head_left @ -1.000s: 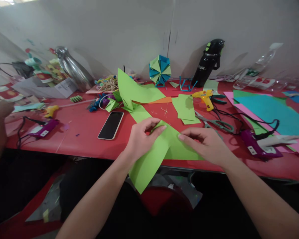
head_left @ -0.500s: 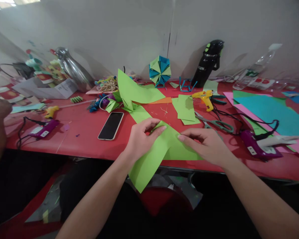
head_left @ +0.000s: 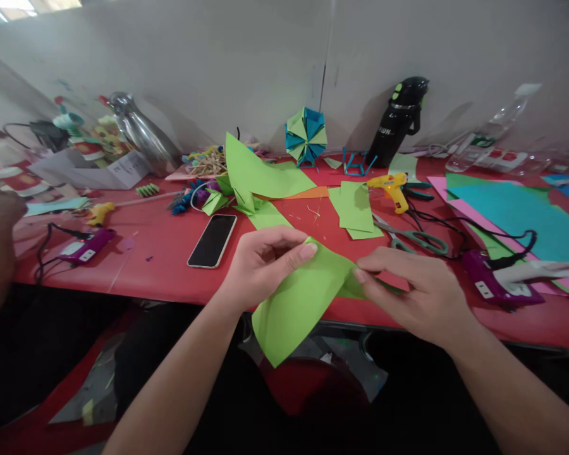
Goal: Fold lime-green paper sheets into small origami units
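A bright green sheet of paper [head_left: 298, 306] hangs between my hands, over the front edge of the red table. My left hand [head_left: 268, 262] pinches its upper left edge between thumb and fingers. At the sheet's right corner, the thumb and fingertips of my right hand [head_left: 410, 291] are closed on the paper. Part of the green paper on the right is hidden behind my right hand. Cut green rectangles [head_left: 355, 208] lie just beyond my hands, and a larger curled green sheet [head_left: 270, 174] rests farther back.
Left of my hands lies a phone [head_left: 212, 241]. Scissors [head_left: 415, 237], a yellow glue gun [head_left: 389, 186] and a purple power strip [head_left: 495, 281] with cords are on the right. A black bottle [head_left: 398, 123] stands at the back. Another person's hand [head_left: 0, 215] is at far left.
My right hand has moved slightly right and down, drawing the green paper's right corner with it. Less of the paper's right part shows now. My left hand keeps its pinch.
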### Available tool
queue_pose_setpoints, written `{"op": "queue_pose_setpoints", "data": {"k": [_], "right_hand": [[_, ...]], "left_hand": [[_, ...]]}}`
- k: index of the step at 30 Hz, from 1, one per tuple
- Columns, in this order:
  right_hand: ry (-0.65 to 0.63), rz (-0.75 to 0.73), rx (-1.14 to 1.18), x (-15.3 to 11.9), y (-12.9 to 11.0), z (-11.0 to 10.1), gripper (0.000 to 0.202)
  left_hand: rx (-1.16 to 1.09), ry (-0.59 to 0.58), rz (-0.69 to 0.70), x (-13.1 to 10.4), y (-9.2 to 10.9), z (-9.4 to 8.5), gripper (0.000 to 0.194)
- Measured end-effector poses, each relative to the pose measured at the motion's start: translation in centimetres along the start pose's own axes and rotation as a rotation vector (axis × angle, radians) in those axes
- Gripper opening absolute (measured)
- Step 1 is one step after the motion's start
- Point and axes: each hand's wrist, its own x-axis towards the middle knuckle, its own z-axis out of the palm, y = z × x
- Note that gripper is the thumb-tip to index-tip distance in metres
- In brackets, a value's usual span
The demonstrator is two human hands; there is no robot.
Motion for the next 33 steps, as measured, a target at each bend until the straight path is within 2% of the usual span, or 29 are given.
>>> {"op": "queue_pose_setpoints", "data": {"k": [11,16,26,33], "right_hand": [[-0.054,0.000,-0.023,-0.1,0.3,-0.6,0.008],[-0.083,0.023,-0.043,-0.2,0.9,-0.8,0.015],[-0.013,0.157,-0.036,0.1,-0.1,-0.3,0.014],[0.066,0.115,-0.054,0.2,-0.8,0.2,0.010]], "left_hand": [[0.102,0.116,0.096,-0.3,-0.1,0.1,0.014],[0.074,0.136,0.096,-0.2,-0.7,-0.3,0.013],[0.052,0.100,0.050,-0.2,-1.2,-0.2,0.016],[-0.016,0.111,0.078,-0.2,-1.2,-0.1,0.016]]}}
